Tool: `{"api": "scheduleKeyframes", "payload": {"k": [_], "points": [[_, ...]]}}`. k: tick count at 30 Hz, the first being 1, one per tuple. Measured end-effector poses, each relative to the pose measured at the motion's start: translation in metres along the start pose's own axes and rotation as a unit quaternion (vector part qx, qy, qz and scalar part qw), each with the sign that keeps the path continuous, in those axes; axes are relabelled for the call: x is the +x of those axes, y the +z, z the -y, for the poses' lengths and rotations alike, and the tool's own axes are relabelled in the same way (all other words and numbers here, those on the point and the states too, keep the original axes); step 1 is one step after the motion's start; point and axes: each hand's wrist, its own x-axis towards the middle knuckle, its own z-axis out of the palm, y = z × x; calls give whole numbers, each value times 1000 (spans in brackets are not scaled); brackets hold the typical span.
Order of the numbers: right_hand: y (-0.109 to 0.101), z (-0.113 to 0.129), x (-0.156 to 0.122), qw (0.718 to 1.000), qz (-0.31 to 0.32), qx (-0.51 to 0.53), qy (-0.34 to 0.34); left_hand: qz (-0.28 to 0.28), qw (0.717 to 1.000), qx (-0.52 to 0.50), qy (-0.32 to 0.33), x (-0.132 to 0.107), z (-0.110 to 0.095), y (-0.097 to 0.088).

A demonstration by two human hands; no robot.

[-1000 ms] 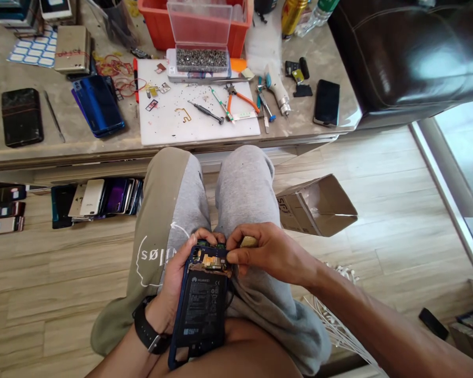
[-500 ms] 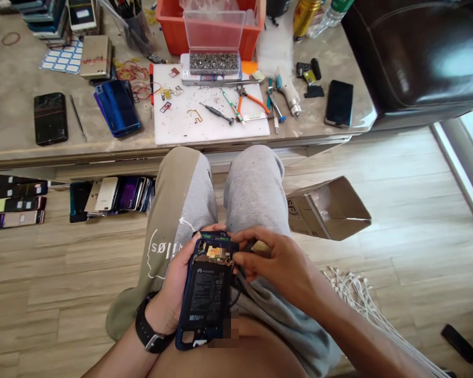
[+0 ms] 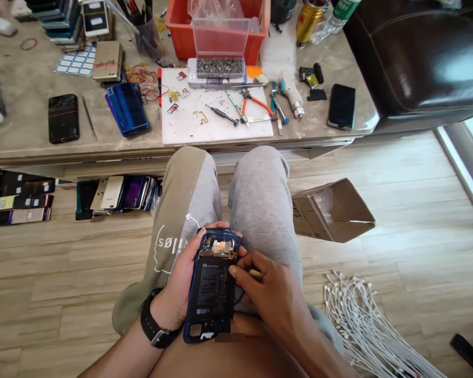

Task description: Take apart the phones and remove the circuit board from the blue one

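Observation:
An opened blue phone [image 3: 213,286] lies on my lap with its back cover off, showing the black battery and the circuit board at its top end. My left hand [image 3: 181,283], with a black watch on the wrist, grips the phone from its left side. My right hand [image 3: 266,291] is closed at the phone's right edge, fingertips against the frame near the top of the battery, with a small yellowish object [image 3: 255,273] pinched in the fingers. I cannot make out what that object is.
Ahead stands a low table [image 3: 31,136] with a white mat [image 3: 216,126], screwdriver [image 3: 222,115], orange pliers [image 3: 256,102], a screw box [image 3: 219,65], an orange bin [image 3: 181,29] and several phones. More phones lie stacked underneath. A cardboard box [image 3: 335,210] and white cables [image 3: 362,325] lie on the floor at right.
My right hand has slid down from the phone's top end to its right edge beside the battery. The phone has shifted slightly right and lower on my lap, and the view has shifted too.

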Motion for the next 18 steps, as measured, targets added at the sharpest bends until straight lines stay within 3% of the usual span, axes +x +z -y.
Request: {"api": "scheduleKeyframes", "payload": {"k": [18], "points": [[1, 2, 0, 996, 21, 84, 27, 30, 999, 5, 17, 2, 1, 3]]}}
